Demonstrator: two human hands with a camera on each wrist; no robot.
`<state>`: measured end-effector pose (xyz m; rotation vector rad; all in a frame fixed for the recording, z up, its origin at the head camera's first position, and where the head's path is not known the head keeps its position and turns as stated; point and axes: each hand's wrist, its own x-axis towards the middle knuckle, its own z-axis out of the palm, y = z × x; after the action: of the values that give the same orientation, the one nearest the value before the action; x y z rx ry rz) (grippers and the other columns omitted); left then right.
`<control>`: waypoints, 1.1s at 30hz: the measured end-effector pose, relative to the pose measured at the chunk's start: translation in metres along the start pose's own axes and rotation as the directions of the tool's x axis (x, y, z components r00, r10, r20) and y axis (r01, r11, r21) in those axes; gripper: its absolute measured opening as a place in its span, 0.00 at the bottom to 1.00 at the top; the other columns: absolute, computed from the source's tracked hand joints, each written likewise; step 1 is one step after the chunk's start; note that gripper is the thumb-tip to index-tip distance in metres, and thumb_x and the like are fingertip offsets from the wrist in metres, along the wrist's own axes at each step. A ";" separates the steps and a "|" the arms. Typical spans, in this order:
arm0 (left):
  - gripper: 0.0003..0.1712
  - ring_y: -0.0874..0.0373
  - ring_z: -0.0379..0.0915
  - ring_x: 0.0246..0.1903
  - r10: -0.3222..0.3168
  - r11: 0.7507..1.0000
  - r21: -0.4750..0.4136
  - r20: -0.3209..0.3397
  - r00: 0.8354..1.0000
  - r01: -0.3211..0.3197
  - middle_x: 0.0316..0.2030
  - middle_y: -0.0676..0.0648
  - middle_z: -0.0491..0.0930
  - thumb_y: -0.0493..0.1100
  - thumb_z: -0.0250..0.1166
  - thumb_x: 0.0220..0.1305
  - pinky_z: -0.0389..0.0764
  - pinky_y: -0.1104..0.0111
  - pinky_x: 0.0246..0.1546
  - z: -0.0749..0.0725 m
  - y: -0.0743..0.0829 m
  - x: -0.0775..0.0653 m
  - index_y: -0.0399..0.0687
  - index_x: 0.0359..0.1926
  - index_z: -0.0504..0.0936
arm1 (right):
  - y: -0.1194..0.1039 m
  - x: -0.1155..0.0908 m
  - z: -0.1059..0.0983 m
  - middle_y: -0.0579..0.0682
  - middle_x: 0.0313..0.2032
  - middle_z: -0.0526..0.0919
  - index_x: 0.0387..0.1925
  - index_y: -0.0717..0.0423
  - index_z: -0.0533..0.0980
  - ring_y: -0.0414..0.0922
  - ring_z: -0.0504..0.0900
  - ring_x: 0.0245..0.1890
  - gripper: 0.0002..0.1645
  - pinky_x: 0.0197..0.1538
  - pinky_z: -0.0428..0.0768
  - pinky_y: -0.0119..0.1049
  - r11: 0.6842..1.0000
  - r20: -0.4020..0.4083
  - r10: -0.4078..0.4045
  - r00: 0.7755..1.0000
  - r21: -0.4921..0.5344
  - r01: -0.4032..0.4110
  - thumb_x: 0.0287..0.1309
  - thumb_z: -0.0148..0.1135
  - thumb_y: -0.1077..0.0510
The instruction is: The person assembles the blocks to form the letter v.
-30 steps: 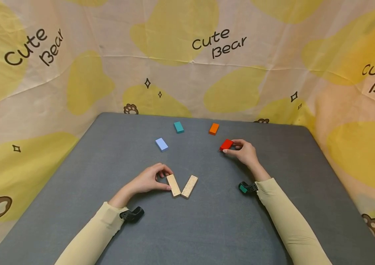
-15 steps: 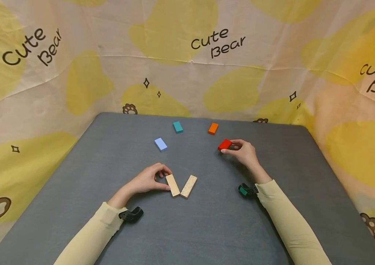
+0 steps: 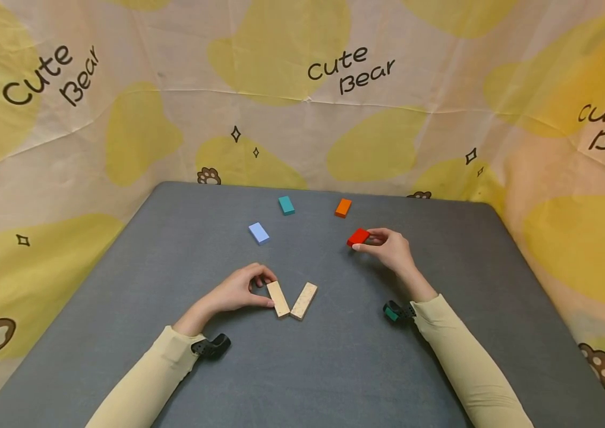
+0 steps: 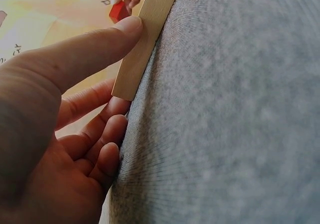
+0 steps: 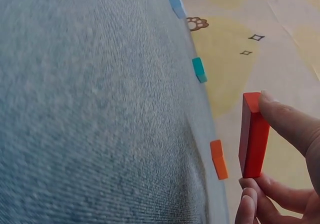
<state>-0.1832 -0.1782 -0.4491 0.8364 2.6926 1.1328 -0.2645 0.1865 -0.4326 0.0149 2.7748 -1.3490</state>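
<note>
My left hand (image 3: 240, 288) holds a plain wooden block (image 3: 279, 299) lying flat on the table. Its thumb (image 4: 100, 51) presses against one side, and the other fingers curl at the block's end. A second wooden block (image 3: 304, 301) lies close beside it, the pair forming a V with their near ends together. Farther right, my right hand (image 3: 392, 249) pinches a red block (image 3: 358, 238) between thumb and fingertips. In the right wrist view the red block (image 5: 254, 135) shows held by its two ends, off the grey surface.
Behind the hands lie a light blue block (image 3: 259, 233), a teal block (image 3: 286, 205) and an orange block (image 3: 343, 208), spaced apart on the grey tabletop (image 3: 302, 374). A yellow patterned cloth (image 3: 302, 142) hangs around the table's back and sides.
My right hand has carried the red block a little to the left and slightly nearer. The left hand and both wooden blocks keep their places.
</note>
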 end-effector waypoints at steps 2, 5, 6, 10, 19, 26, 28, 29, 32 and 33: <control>0.25 0.59 0.70 0.36 0.008 1.000 0.003 -0.001 1.000 -0.008 0.38 0.53 0.76 0.54 0.76 0.46 0.71 0.72 0.34 0.000 0.000 0.000 0.53 0.45 0.80 | -0.001 -0.002 0.001 0.55 0.51 0.81 0.55 0.53 0.75 0.50 0.78 0.52 0.46 0.54 0.74 0.46 1.000 0.000 -0.008 1.000 -0.001 0.008 0.36 0.74 0.33; 0.25 0.59 0.70 0.36 0.013 1.000 0.007 -0.002 1.000 -0.013 0.38 0.53 0.76 0.54 0.75 0.47 0.71 0.72 0.34 0.000 -0.001 0.000 0.53 0.46 0.80 | -0.004 -0.004 0.001 0.55 0.52 0.81 0.55 0.53 0.75 0.50 0.78 0.52 0.46 0.54 0.74 0.46 1.000 0.002 -0.010 1.000 -0.001 0.010 0.36 0.73 0.32; 0.25 0.59 0.70 0.36 0.012 1.000 0.009 -0.002 1.000 -0.012 0.38 0.53 0.76 0.54 0.75 0.46 0.71 0.72 0.34 0.000 -0.001 0.000 0.53 0.46 0.80 | -0.005 -0.005 0.001 0.55 0.52 0.81 0.55 0.53 0.75 0.50 0.78 0.52 0.46 0.54 0.74 0.46 1.000 0.004 -0.009 1.000 0.000 0.009 0.36 0.73 0.32; 0.26 0.59 0.70 0.37 0.000 1.000 0.009 0.002 1.000 0.000 0.38 0.54 0.76 0.54 0.76 0.46 0.71 0.72 0.35 -0.001 0.000 0.000 0.54 0.46 0.80 | -0.008 -0.008 0.002 0.55 0.53 0.80 0.56 0.53 0.75 0.50 0.77 0.53 0.46 0.54 0.74 0.46 1.000 0.020 -0.004 1.000 0.000 0.004 0.37 0.73 0.32; 0.25 0.59 0.70 0.37 -0.011 1.000 0.004 0.009 1.000 0.011 0.38 0.54 0.76 0.54 0.76 0.46 0.71 0.72 0.35 0.000 -0.001 0.000 0.54 0.46 0.80 | -0.009 -0.012 0.007 0.54 0.52 0.81 0.55 0.52 0.75 0.50 0.78 0.53 0.47 0.54 0.75 0.46 1.000 0.025 -0.018 1.000 0.004 0.018 0.35 0.73 0.31; 0.25 0.59 0.70 0.37 0.000 1.000 0.012 0.003 1.000 0.000 0.38 0.55 0.75 0.54 0.76 0.46 0.71 0.72 0.35 0.000 -0.002 -0.001 0.55 0.46 0.80 | -0.013 -0.018 0.009 0.55 0.52 0.81 0.55 0.52 0.76 0.50 0.78 0.52 0.46 0.53 0.75 0.46 0.999 0.047 -0.049 0.998 -0.003 0.050 0.36 0.73 0.31; 0.25 0.59 0.70 0.37 0.002 1.000 0.008 0.003 1.000 -0.002 0.38 0.55 0.76 0.54 0.76 0.46 0.71 0.72 0.35 0.000 -0.001 -0.001 0.55 0.46 0.80 | -0.015 -0.020 0.011 0.54 0.51 0.81 0.54 0.52 0.76 0.50 0.78 0.51 0.45 0.52 0.75 0.46 0.998 0.046 -0.059 0.997 -0.003 0.059 0.37 0.73 0.32; 0.25 0.58 0.70 0.37 0.001 1.000 0.007 0.004 1.000 -0.001 0.38 0.55 0.76 0.54 0.76 0.46 0.71 0.72 0.35 0.000 -0.001 -0.001 0.55 0.46 0.80 | -0.016 -0.021 0.011 0.54 0.51 0.81 0.54 0.51 0.76 0.49 0.78 0.51 0.44 0.52 0.76 0.46 0.998 0.045 -0.062 0.997 -0.001 0.062 0.36 0.73 0.32; 0.25 0.58 0.71 0.37 -0.001 1.000 0.001 0.008 1.000 0.001 0.39 0.54 0.76 0.54 0.76 0.46 0.71 0.72 0.35 -0.001 0.001 -0.002 0.54 0.46 0.80 | -0.019 -0.023 0.012 0.53 0.50 0.81 0.53 0.51 0.77 0.49 0.78 0.51 0.44 0.52 0.76 0.45 0.997 0.048 -0.072 0.996 -0.008 0.073 0.36 0.73 0.32; 0.25 0.58 0.71 0.37 -0.001 1.000 0.000 0.008 1.000 0.001 0.39 0.54 0.76 0.54 0.76 0.46 0.71 0.72 0.35 -0.001 0.001 -0.002 0.54 0.46 0.80 | -0.020 -0.024 0.013 0.53 0.50 0.82 0.53 0.50 0.77 0.49 0.78 0.51 0.44 0.52 0.76 0.45 0.997 0.048 -0.073 0.996 -0.008 0.074 0.36 0.74 0.32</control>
<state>-0.1811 -0.1790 -0.4479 0.8379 2.6861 1.1268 -0.2404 0.1644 -0.4235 -0.1190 2.7682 -1.3333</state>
